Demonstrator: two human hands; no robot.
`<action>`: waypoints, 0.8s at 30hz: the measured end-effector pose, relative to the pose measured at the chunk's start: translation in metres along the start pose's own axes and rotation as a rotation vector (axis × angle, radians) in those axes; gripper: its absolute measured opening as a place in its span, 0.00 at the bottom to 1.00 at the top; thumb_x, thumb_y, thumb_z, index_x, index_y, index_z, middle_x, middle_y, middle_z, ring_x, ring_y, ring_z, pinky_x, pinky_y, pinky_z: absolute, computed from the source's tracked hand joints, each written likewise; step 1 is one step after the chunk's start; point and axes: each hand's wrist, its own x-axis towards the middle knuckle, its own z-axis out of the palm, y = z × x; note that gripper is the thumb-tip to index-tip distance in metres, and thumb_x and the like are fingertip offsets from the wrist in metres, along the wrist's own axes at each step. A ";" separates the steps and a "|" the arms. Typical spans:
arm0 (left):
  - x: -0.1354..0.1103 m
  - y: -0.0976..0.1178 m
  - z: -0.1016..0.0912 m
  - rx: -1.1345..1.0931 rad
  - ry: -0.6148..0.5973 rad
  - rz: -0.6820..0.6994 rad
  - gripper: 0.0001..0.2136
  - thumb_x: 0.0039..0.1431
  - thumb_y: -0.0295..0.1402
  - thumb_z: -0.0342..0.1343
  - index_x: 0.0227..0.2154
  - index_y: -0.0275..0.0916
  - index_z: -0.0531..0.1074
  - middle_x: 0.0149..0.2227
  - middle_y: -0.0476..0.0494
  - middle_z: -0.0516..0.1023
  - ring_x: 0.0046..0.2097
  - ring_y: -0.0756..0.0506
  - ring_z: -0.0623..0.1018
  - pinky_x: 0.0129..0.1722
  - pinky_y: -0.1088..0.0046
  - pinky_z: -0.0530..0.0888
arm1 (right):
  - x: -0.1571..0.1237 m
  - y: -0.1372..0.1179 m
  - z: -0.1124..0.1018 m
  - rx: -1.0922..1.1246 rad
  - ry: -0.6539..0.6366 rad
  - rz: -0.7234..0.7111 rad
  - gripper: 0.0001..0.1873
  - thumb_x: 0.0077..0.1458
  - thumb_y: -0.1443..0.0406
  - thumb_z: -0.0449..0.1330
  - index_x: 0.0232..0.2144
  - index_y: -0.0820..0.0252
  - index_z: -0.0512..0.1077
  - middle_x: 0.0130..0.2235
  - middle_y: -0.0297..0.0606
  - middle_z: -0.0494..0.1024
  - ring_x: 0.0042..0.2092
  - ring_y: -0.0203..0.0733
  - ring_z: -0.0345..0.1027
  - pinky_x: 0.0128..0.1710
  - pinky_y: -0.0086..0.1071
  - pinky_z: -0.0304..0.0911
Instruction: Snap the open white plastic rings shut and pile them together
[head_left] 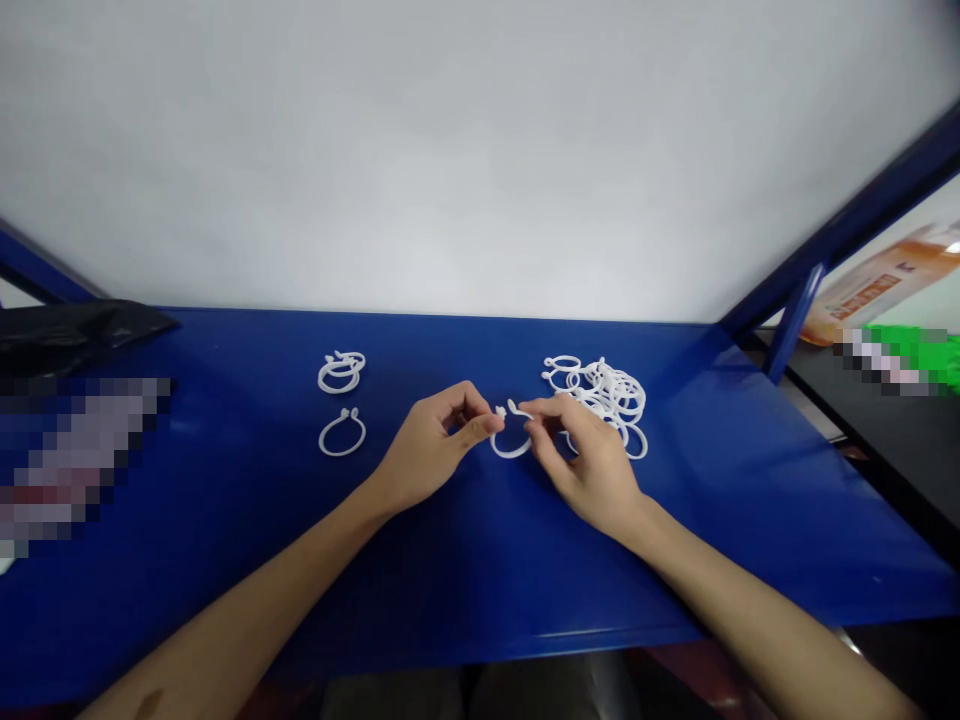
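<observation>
A white plastic ring [511, 455] with a gap at its top is held between my two hands, over the middle of the blue table. My left hand [435, 440] pinches its left side, close to the small knob at one end. The other side is gripped by my right hand [589, 455], thumb and fingers closed on it near the loop-shaped end. Behind and beside my right hand lies a pile of similar white rings [622, 395], partly hidden by that hand. To the left of my left hand lies a single ring [343, 453], its two ends close together.
Farther back on the left, a few overlapping rings [339, 388] rest on the blue table [450, 590]. A black bag [75, 330] lies at the left edge. A blue frame bar [795, 320] rises at the right, with an orange-and-clear package [877, 290] beyond it. A white panel [435, 160] closes the back.
</observation>
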 end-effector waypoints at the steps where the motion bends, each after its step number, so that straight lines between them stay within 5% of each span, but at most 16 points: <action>1: 0.000 0.000 0.000 -0.005 -0.018 -0.011 0.16 0.58 0.47 0.61 0.27 0.39 0.68 0.25 0.53 0.69 0.27 0.52 0.66 0.27 0.75 0.63 | 0.001 0.000 -0.001 -0.006 -0.008 -0.013 0.08 0.65 0.68 0.54 0.46 0.57 0.70 0.35 0.36 0.75 0.33 0.36 0.71 0.33 0.32 0.68; 8: 0.001 -0.012 0.004 -0.074 -0.127 -0.013 0.11 0.58 0.42 0.61 0.34 0.40 0.70 0.28 0.51 0.73 0.29 0.51 0.70 0.29 0.74 0.66 | 0.003 0.000 -0.003 0.138 -0.133 0.082 0.07 0.65 0.63 0.56 0.33 0.58 0.70 0.30 0.35 0.73 0.30 0.36 0.67 0.30 0.32 0.64; 14: -0.004 -0.010 0.003 0.019 -0.181 0.026 0.04 0.58 0.32 0.57 0.30 0.40 0.69 0.26 0.53 0.73 0.29 0.51 0.71 0.31 0.74 0.66 | 0.005 -0.001 -0.009 0.253 -0.281 0.090 0.08 0.65 0.63 0.57 0.33 0.58 0.73 0.33 0.36 0.75 0.32 0.36 0.68 0.33 0.32 0.64; 24: -0.004 -0.009 0.010 0.135 -0.124 0.209 0.13 0.65 0.43 0.53 0.29 0.40 0.69 0.28 0.51 0.72 0.30 0.51 0.69 0.31 0.74 0.65 | 0.006 0.004 -0.008 0.208 -0.248 0.080 0.09 0.65 0.62 0.57 0.35 0.58 0.75 0.32 0.36 0.78 0.32 0.36 0.70 0.33 0.31 0.66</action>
